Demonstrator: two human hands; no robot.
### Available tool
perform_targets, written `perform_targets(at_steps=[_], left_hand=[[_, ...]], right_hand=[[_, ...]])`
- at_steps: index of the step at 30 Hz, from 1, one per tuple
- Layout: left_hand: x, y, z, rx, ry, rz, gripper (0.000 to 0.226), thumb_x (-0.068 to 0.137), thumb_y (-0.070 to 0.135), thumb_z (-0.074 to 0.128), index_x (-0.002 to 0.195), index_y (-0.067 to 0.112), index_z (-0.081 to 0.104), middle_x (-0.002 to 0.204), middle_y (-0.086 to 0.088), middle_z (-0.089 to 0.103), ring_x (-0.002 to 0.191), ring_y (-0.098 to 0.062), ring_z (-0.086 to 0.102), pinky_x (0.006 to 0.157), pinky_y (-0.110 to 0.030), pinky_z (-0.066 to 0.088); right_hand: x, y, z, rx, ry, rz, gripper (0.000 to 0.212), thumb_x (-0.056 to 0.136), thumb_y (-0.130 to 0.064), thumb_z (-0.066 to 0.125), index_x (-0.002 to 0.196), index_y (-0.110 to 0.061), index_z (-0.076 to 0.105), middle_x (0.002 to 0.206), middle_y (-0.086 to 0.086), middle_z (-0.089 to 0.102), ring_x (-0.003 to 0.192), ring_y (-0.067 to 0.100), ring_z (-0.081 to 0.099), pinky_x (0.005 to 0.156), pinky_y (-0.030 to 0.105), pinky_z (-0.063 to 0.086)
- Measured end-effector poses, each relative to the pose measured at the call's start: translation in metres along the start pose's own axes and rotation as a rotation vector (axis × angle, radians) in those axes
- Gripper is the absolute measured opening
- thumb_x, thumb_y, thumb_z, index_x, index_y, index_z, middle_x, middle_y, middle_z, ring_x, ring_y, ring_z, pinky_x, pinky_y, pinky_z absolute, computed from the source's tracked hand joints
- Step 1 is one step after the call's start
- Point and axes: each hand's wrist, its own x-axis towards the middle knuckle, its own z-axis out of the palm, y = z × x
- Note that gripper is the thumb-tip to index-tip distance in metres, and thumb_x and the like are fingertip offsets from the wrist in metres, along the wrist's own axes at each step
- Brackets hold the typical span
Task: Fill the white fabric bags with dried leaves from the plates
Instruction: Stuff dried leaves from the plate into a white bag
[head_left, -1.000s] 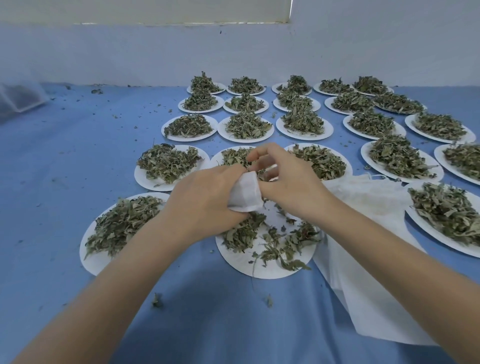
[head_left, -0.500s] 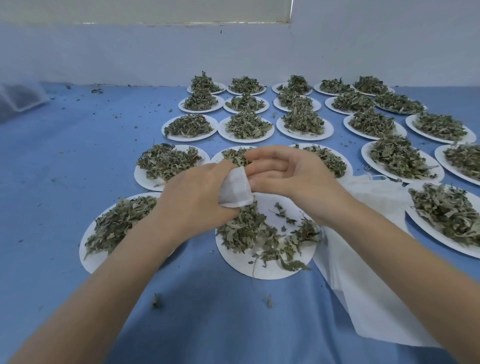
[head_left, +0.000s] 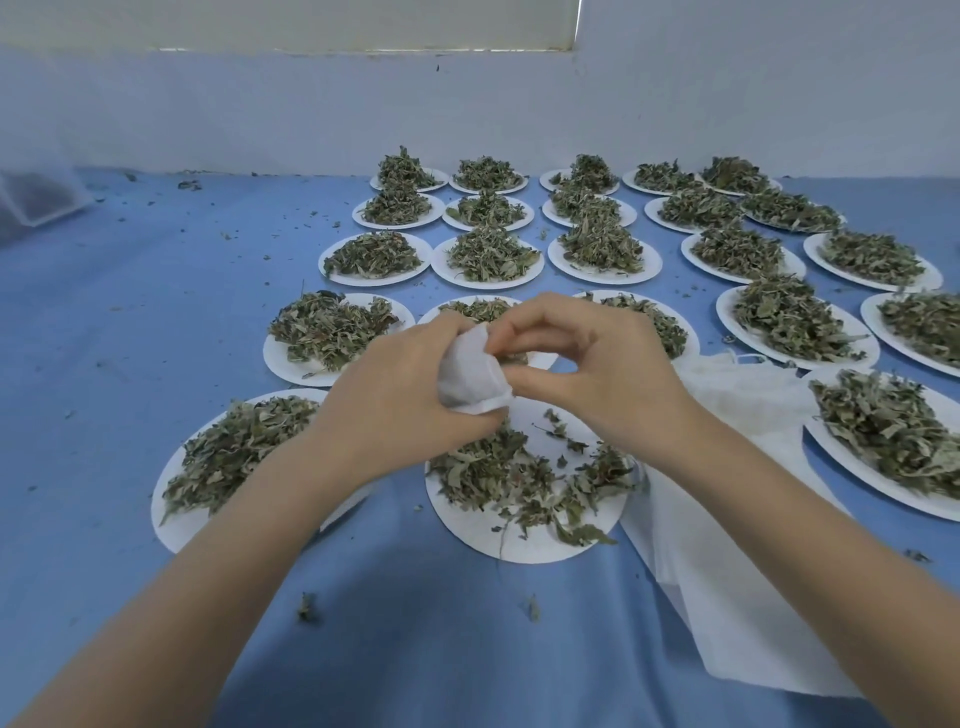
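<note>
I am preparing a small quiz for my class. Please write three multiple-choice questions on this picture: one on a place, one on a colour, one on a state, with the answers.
1. Where does the pile of empty bags lie?
A. right of the nearest plate
B. left of it
C. against the wall

2. What colour is the table?
A. green
B. blue
C. brown

3. How is the small bag held?
A. it lies flat on the table
B. it hangs from a hook
C. gripped in the left hand

Answers:
1 A: the pile lies beside the nearest plate, on its right.
2 B: the cloth between the plates is blue.
3 C: the left hand wraps it, and the right hand pinches at its top.
</note>
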Motion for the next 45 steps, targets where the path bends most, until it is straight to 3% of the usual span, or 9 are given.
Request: perform_targets(at_steps=[5,12,17,24,30,34,38,41,45], left_hand=[[-0.002,0.005,-0.001,-0.176,0.029,-0.039,0.032,0.062,0.047,0.076,0.077,0.041,0.049,0.074,0.021,0.056,0.069,0.002,0.051,0.054,-0.009,0.035],[0.0,0.005,-0.002,-0.061,0.083,0.027,0.042,0.067,0.042,0.075,0.103,0.028,0.058,0.085,0.017,0.062,0.077,0.0,0.058,0.062,-0.016,0.044],[0.001,0.005,0.0,0.069,-0.061,0.095,0.043,0.07,0.05,0.064,0.103,0.023,0.057,0.084,0.012,0.06,0.078,-0.01,0.057,0.068,-0.036,0.049],[0.0,0.009,0.01,0.111,-0.221,0.142,0.053,0.068,0.06,0.065,0.11,0.031,0.05,0.094,0.017,0.06,0.085,-0.004,0.057,0.072,-0.026,0.047],[0.002,0.0,-0.005,0.143,-0.088,0.112,0.078,0.061,0.041,0.075,0.127,0.03,0.036,0.093,0.012,0.057,0.077,-0.013,0.057,0.064,-0.031,0.049],[0.001,0.002,-0.007,0.198,-0.057,0.119,0.067,0.066,0.022,0.072,0.125,0.023,0.04,0.091,0.011,0.051,0.076,-0.018,0.053,0.059,-0.031,0.045],[0.0,0.011,0.0,0.136,-0.072,0.102,0.057,0.069,0.016,0.067,0.121,0.02,0.044,0.086,0.007,0.058,0.072,-0.016,0.056,0.06,-0.037,0.048],[0.0,0.016,0.007,0.054,-0.099,0.073,0.053,0.068,0.019,0.066,0.117,0.024,0.045,0.078,0.011,0.054,0.067,-0.002,0.051,0.055,-0.026,0.044],[0.0,0.021,0.013,-0.028,-0.076,0.063,0.06,0.064,0.026,0.072,0.116,0.029,0.044,0.081,0.016,0.054,0.072,0.002,0.051,0.054,-0.02,0.04]], right_hand=[[-0.004,0.004,-0.001,0.048,0.047,-0.061,0.031,0.073,0.0,0.075,0.085,-0.024,0.058,0.087,-0.01,0.071,0.086,0.008,0.069,0.085,0.028,0.054],[0.0,0.008,0.011,-0.165,0.154,-0.16,0.016,0.075,0.003,0.072,0.09,-0.002,0.075,0.095,0.005,0.072,0.091,0.009,0.065,0.083,0.015,0.049],[0.004,0.004,0.004,-0.263,-0.2,-0.135,0.008,0.081,0.007,0.062,0.083,0.012,0.068,0.078,0.024,0.065,0.075,0.035,0.06,0.069,0.043,0.045],[0.01,-0.004,-0.009,-0.299,-0.654,-0.014,0.023,0.081,0.01,0.054,0.078,-0.009,0.066,0.064,-0.013,0.053,0.059,-0.002,0.047,0.059,0.011,0.035],[0.005,0.005,0.003,-0.321,-0.224,-0.114,0.015,0.07,0.006,0.073,0.085,0.004,0.071,0.077,0.014,0.065,0.072,0.025,0.057,0.063,0.034,0.047],[0.007,0.006,0.01,-0.329,-0.046,-0.17,0.02,0.066,0.015,0.066,0.081,0.004,0.072,0.076,0.015,0.067,0.069,0.028,0.058,0.059,0.037,0.045],[0.006,0.002,0.01,-0.286,-0.079,-0.128,0.02,0.066,0.013,0.068,0.069,-0.006,0.072,0.061,0.001,0.062,0.056,0.009,0.048,0.053,0.019,0.039],[0.007,-0.004,0.0,-0.297,-0.226,-0.098,0.037,0.069,0.0,0.077,0.072,-0.035,0.064,0.056,-0.023,0.052,0.053,-0.002,0.048,0.053,0.011,0.035],[0.004,-0.006,-0.014,-0.314,-0.371,-0.022,0.023,0.072,0.005,0.074,0.082,-0.016,0.072,0.074,0.001,0.069,0.068,0.014,0.06,0.07,0.039,0.051]])
